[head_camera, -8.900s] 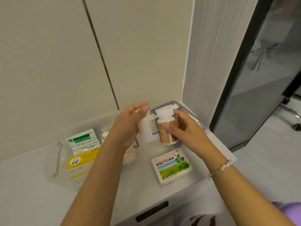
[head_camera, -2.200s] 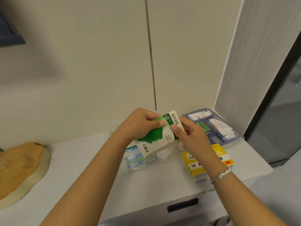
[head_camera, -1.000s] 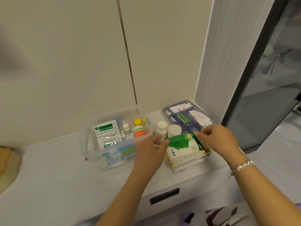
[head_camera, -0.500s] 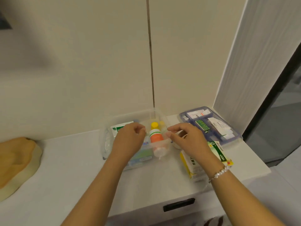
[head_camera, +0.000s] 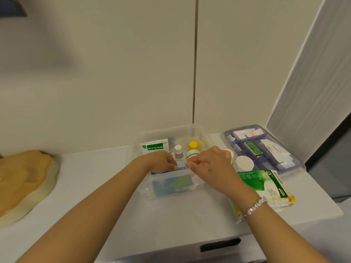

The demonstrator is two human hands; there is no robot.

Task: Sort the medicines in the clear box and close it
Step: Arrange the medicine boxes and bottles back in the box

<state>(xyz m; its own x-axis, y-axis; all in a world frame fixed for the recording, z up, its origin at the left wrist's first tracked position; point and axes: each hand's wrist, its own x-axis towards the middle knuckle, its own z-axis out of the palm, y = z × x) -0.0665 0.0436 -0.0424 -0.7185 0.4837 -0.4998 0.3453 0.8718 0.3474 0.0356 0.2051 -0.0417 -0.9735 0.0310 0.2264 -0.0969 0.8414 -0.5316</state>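
Both hands over clear box (head_camera: pixel 197 133) on white cabinet top (head_camera: pixel 95 205). Left hand (head_camera: pixel 161 161) and right hand (head_camera: pixel 210 164), fingers curled, pinch top edge of blue-green medicine box (head_camera: pixel 171 185) standing inside front wall. Green-white medicine box (head_camera: pixel 264 185) just right of box, lid (head_camera: pixel 296 164) beyond.

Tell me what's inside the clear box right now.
Inside the clear box: a green-and-white packet, a small white-capped bottle, a yellow-capped bottle, a green-banded bottle and a blue-green carton. The left hand and right hand cover the middle.
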